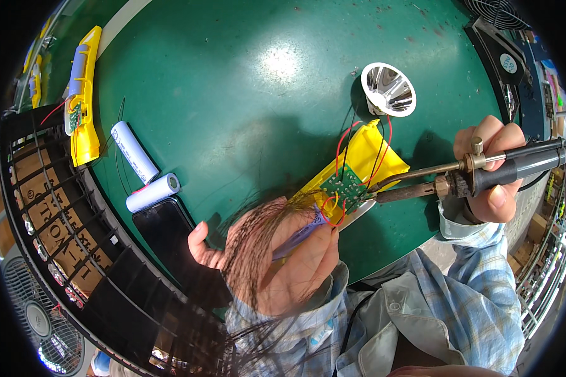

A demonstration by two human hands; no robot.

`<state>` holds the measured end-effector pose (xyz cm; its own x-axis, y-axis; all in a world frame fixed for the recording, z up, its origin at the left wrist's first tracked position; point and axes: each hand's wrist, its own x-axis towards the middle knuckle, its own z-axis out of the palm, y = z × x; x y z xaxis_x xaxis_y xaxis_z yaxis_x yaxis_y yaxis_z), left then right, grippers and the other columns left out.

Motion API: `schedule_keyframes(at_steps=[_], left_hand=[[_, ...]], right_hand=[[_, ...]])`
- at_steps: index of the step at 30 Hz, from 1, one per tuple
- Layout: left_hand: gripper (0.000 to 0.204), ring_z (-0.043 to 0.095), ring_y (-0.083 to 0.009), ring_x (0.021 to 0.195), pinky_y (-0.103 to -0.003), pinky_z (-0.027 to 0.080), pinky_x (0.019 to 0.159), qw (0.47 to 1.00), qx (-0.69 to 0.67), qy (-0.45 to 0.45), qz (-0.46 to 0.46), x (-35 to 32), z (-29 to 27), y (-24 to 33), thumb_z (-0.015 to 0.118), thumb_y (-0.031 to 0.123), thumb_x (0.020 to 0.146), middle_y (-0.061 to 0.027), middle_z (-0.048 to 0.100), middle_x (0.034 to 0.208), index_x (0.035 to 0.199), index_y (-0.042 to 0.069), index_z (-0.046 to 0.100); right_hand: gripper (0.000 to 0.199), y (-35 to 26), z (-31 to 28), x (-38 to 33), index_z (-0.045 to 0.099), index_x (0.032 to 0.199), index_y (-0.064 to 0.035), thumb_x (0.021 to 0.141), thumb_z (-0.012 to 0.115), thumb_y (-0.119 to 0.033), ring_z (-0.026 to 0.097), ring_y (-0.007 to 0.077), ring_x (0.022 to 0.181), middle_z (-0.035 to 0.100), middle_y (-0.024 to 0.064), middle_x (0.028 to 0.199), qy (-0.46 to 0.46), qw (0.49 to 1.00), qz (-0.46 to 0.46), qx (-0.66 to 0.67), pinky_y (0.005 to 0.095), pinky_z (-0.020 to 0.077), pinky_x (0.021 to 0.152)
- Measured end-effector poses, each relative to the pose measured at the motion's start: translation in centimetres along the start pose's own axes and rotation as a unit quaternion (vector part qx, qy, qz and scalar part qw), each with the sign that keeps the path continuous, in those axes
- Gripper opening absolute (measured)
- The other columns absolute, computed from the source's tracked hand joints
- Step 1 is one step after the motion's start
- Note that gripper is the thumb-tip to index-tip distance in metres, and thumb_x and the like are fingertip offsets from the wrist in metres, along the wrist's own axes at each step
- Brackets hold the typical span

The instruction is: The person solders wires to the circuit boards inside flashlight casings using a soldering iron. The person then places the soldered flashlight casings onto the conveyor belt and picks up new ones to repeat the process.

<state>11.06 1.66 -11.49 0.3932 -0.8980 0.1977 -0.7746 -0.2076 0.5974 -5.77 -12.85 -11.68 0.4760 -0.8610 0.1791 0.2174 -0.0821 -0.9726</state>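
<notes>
Hair strands [248,235] foremost. Left hand [302,270]: fingers closed on yellow housing [387,157], by bench [201,94] near edge; circuit board [343,182] inside. Right hand [506,195]: fingers gripping soldering iron [509,174], tip at board. Apparently soldering; next needs steady wires.

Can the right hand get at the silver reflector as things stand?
Probably not to grasp the reflector: the right hand is closed around the soldering iron. Otherwise the way looks free, with the reflector nearby and nothing visible between them.
</notes>
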Motion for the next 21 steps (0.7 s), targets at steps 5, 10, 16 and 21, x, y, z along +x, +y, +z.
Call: schedule_keyframes(at_steps=[5,10,16,21], left_hand=[[0.025,0.052,-0.0163,0.072,-0.041,0.017,0.088,0.999,0.012,-0.029,-0.019,-0.04,-0.25,-0.03,0.067,0.005,0.046,0.0015,0.054,0.076,0.067,0.016,0.06],[0.024,0.052,-0.0165,0.072,-0.042,0.016,0.088,0.999,0.023,-0.047,-0.015,0.06,-0.41,-0.08,0.068,0.005,0.047,0.0014,0.054,0.076,0.067,0.016,0.06],[0.024,0.052,-0.0171,0.071,-0.04,0.019,0.087,0.999,0.004,-0.029,-0.021,-0.04,-0.27,-0.16,0.068,0.006,0.047,0.0007,0.054,0.076,0.068,0.015,0.061],[0.025,0.052,-0.0169,0.071,-0.041,0.02,0.087,0.999,-0.026,-0.018,-0.026,-0.12,0.07,-0.04,0.068,0.005,0.046,0.0003,0.053,0.076,0.069,0.015,0.061]], right_hand=[[0.035,0.09,-0.01,0.02,0.036,0.067,-0.01,0.052,0.061,-0.029,0.031,0.0094,0.051,0.036,0.0019,0.064,-0.006,1.0,-0.01,0.0,0.0217,0.0238,0.048],[0.035,0.05,0.21,0.08,0.036,0.067,-0.0099,0.052,0.062,-0.028,0.03,0.0094,0.052,0.036,0.0017,0.064,0.005,1.0,-0.014,0.007,0.0216,0.0238,0.048],[0.037,0.0,0.0,0.04,0.036,0.067,-0.0101,0.053,0.063,-0.031,0.031,0.0095,0.052,0.036,0.0015,0.064,0.004,1.0,-0.005,0.0,0.022,0.0232,0.048],[0.037,-0.01,-0.15,0.07,0.036,0.068,-0.0101,0.053,0.063,-0.031,0.031,0.0096,0.052,0.036,0.0015,0.065,0.004,1.0,-0.009,0.01,0.0222,0.023,0.047]])
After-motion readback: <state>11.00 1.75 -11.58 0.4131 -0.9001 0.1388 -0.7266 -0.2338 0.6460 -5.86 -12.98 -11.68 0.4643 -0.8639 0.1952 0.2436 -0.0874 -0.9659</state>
